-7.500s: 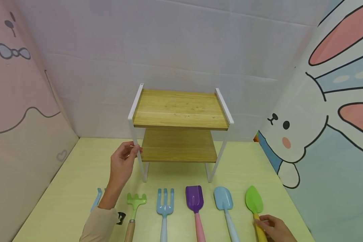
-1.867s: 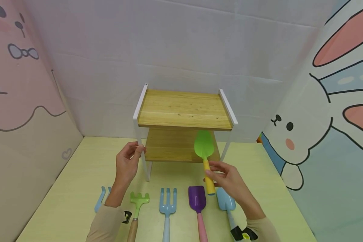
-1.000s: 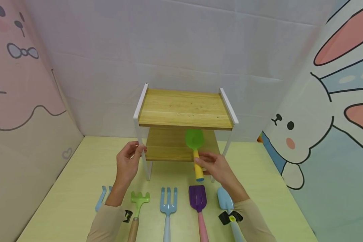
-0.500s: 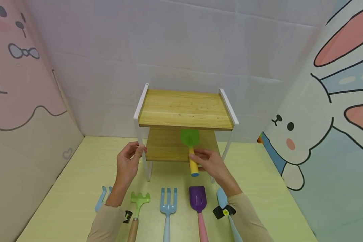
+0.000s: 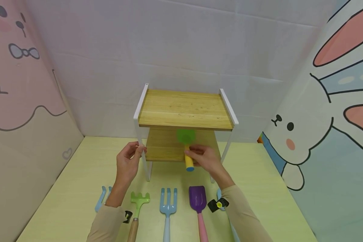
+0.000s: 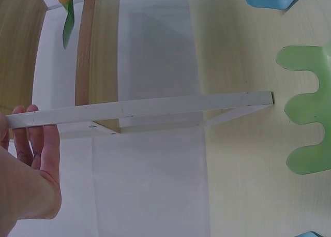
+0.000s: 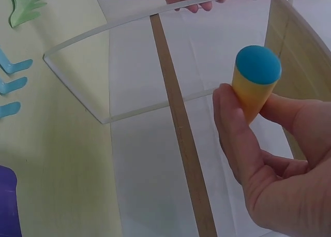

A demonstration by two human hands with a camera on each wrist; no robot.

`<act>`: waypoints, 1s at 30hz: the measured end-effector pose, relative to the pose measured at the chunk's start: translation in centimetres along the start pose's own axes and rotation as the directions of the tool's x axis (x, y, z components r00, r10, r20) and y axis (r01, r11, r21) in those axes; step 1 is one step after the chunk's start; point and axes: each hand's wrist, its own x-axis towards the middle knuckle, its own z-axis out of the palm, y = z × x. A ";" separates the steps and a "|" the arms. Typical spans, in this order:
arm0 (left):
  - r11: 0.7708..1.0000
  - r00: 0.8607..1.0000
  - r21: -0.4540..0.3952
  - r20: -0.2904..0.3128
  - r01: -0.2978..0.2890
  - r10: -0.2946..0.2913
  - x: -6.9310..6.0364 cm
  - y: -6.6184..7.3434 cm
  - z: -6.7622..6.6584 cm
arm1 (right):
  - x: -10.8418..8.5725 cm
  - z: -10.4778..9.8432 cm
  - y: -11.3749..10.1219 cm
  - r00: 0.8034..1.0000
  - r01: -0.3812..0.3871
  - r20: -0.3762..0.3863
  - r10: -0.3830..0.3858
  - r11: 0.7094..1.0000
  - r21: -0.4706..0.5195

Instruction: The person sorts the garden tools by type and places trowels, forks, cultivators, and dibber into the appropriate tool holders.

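The right hand [image 5: 207,158] had fingers curled on the yellow handle [image 5: 189,163] of a green trowel [image 5: 186,136]. The trowel pointed far into the rack [image 5: 229,107], above its lower board [image 5: 163,148]; whether it touched, I could not tell. The left hand [image 5: 128,161] pinched the left white post [image 5: 138,133]. A blue fork [image 5: 168,208] and a purple shovel [image 5: 197,198] lay on the near surface [image 5: 266,188].

Hidden in head view
Upper board [image 5: 184,107] partly hides the green trowel [image 5: 186,136]; right sleeve [image 5: 245,215] mostly covers a blue shovel [image 5: 219,194].
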 end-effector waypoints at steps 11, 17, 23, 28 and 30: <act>1.000 1.000 0.003 0.001 -0.012 0.012 -0.1 0.1 0.0 | 1.2 0.8 -0.1 1.000 0.010 0.016 -0.010 1.000 -0.020; 1.000 1.000 0.002 0.003 -0.022 0.022 0.0 0.1 0.0 | 1.7 1.4 -0.4 1.000 -0.002 0.025 0.003 1.000 -0.012; 1.000 1.000 0.008 -0.002 -0.021 0.021 0.0 0.0 0.0 | 2.3 2.0 -0.4 0.999 -0.011 0.043 0.011 1.000 0.008; 1.000 1.000 0.007 0.000 -0.018 0.018 0.1 0.0 0.0 | 2.7 2.6 -0.4 0.999 -0.013 0.045 0.013 1.000 -0.002; 1.000 1.000 0.006 0.002 -0.017 0.017 0.1 0.0 0.0 | 2.9 2.8 -0.4 0.999 -0.014 0.041 0.014 1.000 -0.016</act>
